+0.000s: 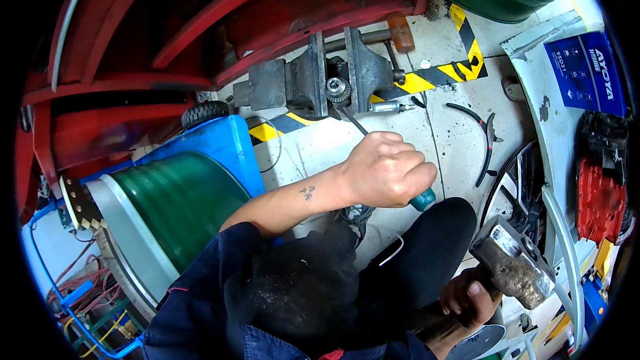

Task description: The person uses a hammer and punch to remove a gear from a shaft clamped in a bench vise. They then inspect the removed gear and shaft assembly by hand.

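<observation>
My left hand (pixel 387 170) is closed around the teal handle (pixel 423 199) of a screwdriver whose thin shaft (pixel 353 122) runs up to a small round metal part (pixel 338 89) clamped in the grey bench vise (pixel 313 80) standing on the floor. My right hand (pixel 467 300) grips the handle of a heavy steel hammer (pixel 513 263), held low at the right, well back from the vise. My dark trouser knees sit between the two hands.
A green drum on a blue cart (pixel 180 193) stands at the left. Long-nose pliers (pixel 483 140) lie on the tiled floor right of the vise. A red frame (pixel 200 27) runs behind. A blue box (pixel 587 73) and red tool (pixel 600 200) sit at the right.
</observation>
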### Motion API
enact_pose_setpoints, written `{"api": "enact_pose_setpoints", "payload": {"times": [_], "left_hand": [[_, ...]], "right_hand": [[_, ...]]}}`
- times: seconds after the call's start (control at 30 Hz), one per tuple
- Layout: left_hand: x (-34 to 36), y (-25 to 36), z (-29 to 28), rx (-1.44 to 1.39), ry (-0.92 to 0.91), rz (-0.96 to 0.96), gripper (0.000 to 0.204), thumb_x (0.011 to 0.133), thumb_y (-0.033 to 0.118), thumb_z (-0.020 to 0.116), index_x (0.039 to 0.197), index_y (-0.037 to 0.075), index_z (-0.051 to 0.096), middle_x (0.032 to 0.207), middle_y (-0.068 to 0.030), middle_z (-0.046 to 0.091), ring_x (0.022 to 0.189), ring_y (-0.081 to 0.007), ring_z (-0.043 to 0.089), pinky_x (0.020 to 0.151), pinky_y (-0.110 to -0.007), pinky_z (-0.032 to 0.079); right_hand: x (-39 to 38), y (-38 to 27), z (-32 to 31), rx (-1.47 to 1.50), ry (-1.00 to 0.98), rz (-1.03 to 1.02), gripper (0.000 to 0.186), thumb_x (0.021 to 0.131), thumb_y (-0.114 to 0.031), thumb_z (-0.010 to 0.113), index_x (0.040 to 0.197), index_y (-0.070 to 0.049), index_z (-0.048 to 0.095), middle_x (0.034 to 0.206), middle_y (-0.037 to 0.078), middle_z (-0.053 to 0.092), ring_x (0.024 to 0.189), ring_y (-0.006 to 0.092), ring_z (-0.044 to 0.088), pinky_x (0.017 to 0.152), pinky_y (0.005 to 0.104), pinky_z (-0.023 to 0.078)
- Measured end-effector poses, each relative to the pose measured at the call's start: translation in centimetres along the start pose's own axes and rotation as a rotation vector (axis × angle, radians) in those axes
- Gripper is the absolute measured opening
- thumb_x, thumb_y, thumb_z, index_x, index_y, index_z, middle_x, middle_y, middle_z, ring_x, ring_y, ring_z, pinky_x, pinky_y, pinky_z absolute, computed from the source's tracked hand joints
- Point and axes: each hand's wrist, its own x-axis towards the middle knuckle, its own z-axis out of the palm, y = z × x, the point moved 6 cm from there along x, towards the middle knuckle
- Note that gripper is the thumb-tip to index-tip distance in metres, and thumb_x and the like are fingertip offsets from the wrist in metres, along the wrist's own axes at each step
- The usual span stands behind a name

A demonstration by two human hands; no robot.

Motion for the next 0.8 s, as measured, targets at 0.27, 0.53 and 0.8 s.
{"api": "enact_pose_setpoints", "payload": {"times": [0.27, 0.53, 0.8], "left_hand": [[-0.1, -0.9, -0.6, 0.012, 0.027, -0.016, 0.02, 0.054, 0.013, 0.071, 0.069, 0.01, 0.059, 0.056, -0.0004, 0.049, 0.05, -0.0159, 0.055, 0.046, -0.029, 0.04], [-0.2, -0.7, -2.4, -0.065, 0.102, 0.024, 0.019, 0.055, 0.012, 0.074, 0.065, 0.009, 0.058, 0.054, 0.0003, 0.046, 0.046, -0.0151, 0.051, 0.043, -0.028, 0.037], [-0.5, -0.5, -3.0, -0.121, 0.127, 0.047, 0.02, 0.057, 0.012, 0.076, 0.067, 0.007, 0.059, 0.054, -0.0001, 0.045, 0.046, -0.0147, 0.05, 0.043, -0.027, 0.036]], "right_hand": [[0.0, 1.1, 0.4, -0.073, 0.096, 0.021, 0.048, 0.077, -0.009, 0.063, 0.115, 0.014, 0.046, 0.045, 0.005, 0.033, 0.029, 0.0121, 0.028, 0.026, 0.0279, 0.027], [0.5, 1.0, 1.5, -0.058, 0.042, 0.014, 0.047, 0.078, -0.011, 0.063, 0.116, 0.013, 0.047, 0.045, 0.003, 0.033, 0.029, 0.0104, 0.028, 0.026, 0.0267, 0.026], [0.8, 1.4, 2.6, -0.108, 0.067, 0.028, 0.033, 0.078, -0.011, 0.063, 0.102, 0.007, 0.049, 0.047, 0.003, 0.033, 0.03, 0.0096, 0.028, 0.027, 0.0252, 0.026]]}}
